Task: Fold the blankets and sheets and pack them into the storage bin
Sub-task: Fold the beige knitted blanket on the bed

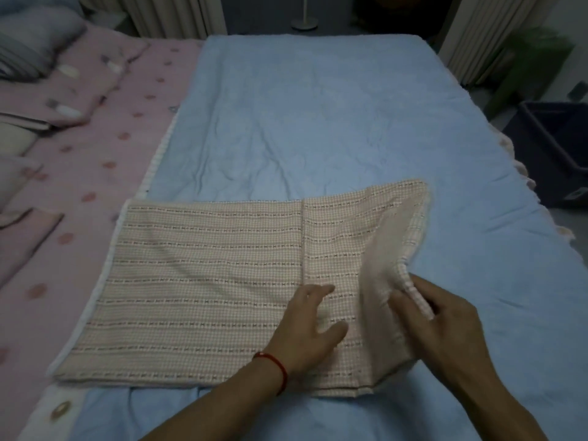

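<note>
Right hand point(445, 316) pinches the beige checked blanket's point(206, 275) lifted edge; left hand point(313, 326) rests spread.

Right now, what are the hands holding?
The right hand pinches the beige blanket by its lifted right edge. The left hand only presses flat on it.

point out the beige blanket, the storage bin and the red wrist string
beige blanket point(206, 281): head view, on its flat striped top layer.
storage bin point(560, 144): head view, on its dark near wall.
red wrist string point(280, 367): head view, on the band around the left wrist.
</note>
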A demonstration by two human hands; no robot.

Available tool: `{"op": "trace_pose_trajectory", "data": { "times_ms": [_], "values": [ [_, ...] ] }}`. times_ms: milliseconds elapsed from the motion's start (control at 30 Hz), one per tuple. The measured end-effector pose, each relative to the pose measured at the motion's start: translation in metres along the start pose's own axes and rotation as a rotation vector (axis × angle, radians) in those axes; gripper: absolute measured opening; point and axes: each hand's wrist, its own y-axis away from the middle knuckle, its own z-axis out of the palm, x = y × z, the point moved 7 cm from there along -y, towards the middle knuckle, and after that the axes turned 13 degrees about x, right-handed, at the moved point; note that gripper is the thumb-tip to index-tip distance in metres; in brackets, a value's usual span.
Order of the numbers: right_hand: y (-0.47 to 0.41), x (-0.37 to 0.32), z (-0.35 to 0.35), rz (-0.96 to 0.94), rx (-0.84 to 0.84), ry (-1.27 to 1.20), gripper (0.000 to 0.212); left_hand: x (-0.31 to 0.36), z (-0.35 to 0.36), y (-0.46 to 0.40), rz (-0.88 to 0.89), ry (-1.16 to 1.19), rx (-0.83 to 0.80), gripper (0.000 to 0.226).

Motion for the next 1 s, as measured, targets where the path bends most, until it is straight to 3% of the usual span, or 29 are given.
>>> {"op": "trace_pose_trajectory", "data": {
  "times_ms": [100, 167, 267, 333, 433, 533, 567, 633, 667, 733, 867, 1000],
  "values": [
    [0.015, -0.082, 0.042, -0.213, -0.095, -0.019, 0.006, 0.004, -0.055, 0.013, -0.447, 0.621, -0.122, 0.05],
    [0.034, -0.134, 0.077, -0.343, -0.169, -0.035, 0.012, -0.001, -0.098, 0.019, -0.54, 0.839, -0.162, 0.045],
    [0.07, -0.193, 0.146, -0.464, -0.275, -0.034, 0.027, -0.034, -0.166, 0.026, -0.604, 1.026, 0.036, 0.039],
    [0.099, -0.207, 0.201, -0.463, -0.434, 0.083, 0.041, -0.083, -0.199, 0.032, -0.675, 1.087, 0.187, 0.037],
    [0.141, -0.191, 0.261, -0.418, -0.663, 0.209, 0.048, -0.162, -0.208, 0.049, -0.905, 1.038, 0.151, 0.045],
    [0.144, -0.132, 0.267, -0.251, -0.529, 0.207, 0.053, -0.226, -0.195, 0.071, -1.042, 0.877, 0.122, 0.039],
    [0.137, -0.108, 0.263, -0.198, -0.455, 0.274, 0.055, -0.246, -0.191, 0.07, -1.022, 0.796, 0.144, 0.041],
    [0.126, -0.058, 0.254, -0.06, -0.389, 0.441, 0.061, -0.27, -0.19, 0.06, -0.806, 0.53, 0.188, 0.042],
    [0.121, -0.037, 0.246, 0.036, -0.38, 0.533, 0.066, -0.271, -0.196, 0.056, -0.692, 0.363, 0.248, 0.028],
    [0.115, -0.01, 0.231, 0.21, -0.361, 0.538, 0.075, -0.263, -0.204, 0.055, -0.56, 0.263, 0.373, 0.013],
    [0.11, 0.014, 0.225, 0.395, -0.267, 0.286, 0.087, -0.275, -0.193, 0.068, -0.595, 0.225, 0.327, 0.011],
    [0.105, 0.033, 0.226, 0.581, -0.255, 0.124, 0.068, -0.284, -0.19, 0.068, -0.613, 0.139, 0.291, 0.024]
  ]
}}
